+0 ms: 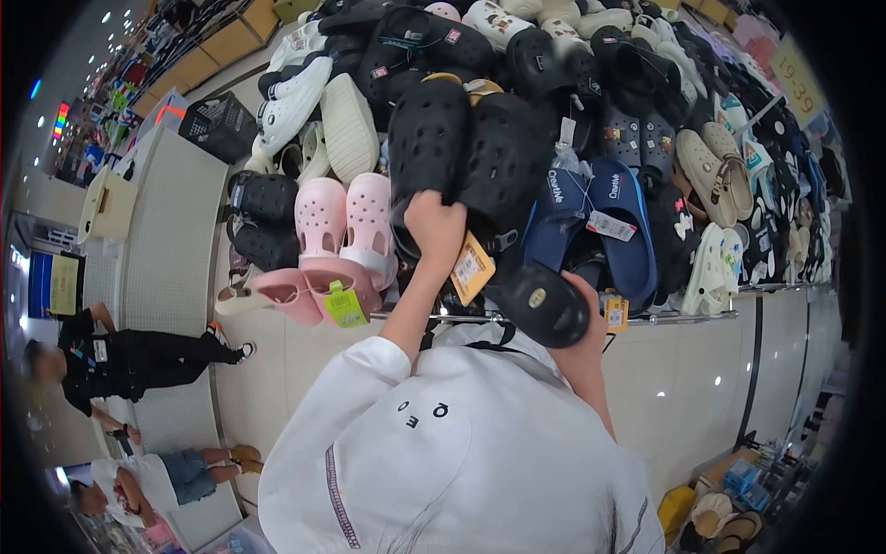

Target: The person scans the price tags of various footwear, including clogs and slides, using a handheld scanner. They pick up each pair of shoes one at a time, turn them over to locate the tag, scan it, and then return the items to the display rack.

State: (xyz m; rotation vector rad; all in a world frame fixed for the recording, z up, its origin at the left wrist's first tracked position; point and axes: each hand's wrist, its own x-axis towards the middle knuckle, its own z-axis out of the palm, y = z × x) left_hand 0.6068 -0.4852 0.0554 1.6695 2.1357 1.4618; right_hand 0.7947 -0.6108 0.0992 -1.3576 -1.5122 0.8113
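Observation:
My left hand is closed at the heel end of a pair of large black clogs, its fingers partly hidden against them. From that spot hangs an orange price tag. In my right hand is a black slipper with a small gold emblem, held low at the display's front edge. A second orange tag dangles beside that hand. Navy slides marked "Creative" lie just beyond my right hand. Pink clogs and pink slippers with a green tag sit left of my left hand.
Many clogs and slippers are heaped on the display, with a metal rail along its front. A yellow price sign stands at the right. Leftward are a black basket, a white shelf panel and two people in the aisle.

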